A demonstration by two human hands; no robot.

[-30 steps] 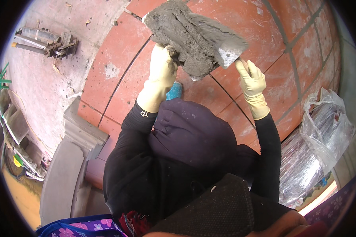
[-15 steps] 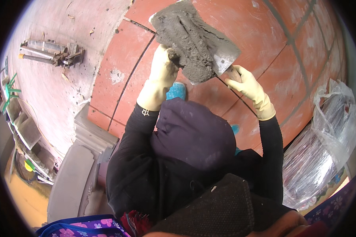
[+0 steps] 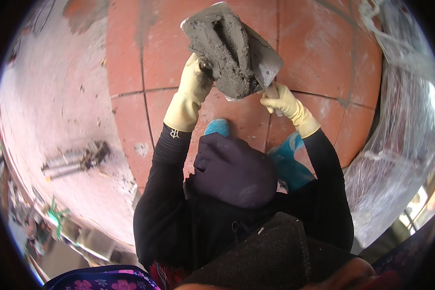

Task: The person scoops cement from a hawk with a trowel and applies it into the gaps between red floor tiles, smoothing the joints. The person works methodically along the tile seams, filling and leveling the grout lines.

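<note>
A mound of wet grey mortar covers a metal trowel blade, bare at its right corner. My left hand, in a pale yellow glove, is shut on the tool at its lower left, the grip partly hidden by mortar. My right hand, gloved alike, is closed round a pale handle at the lower right corner. Both arms are in black sleeves, stretched out over my dark-clad leg and turquoise footwear.
Red square tiles lie underfoot, with a pale concrete strip along the left and a metal tool on it. A plastic-wrapped bundle runs down the right. Assorted clutter lines the lower left edge.
My view has swung, so the metal tool sits lower and the wrapped bundle reaches higher. My right hand has moved slightly left and down, its fingers further round the handle.
</note>
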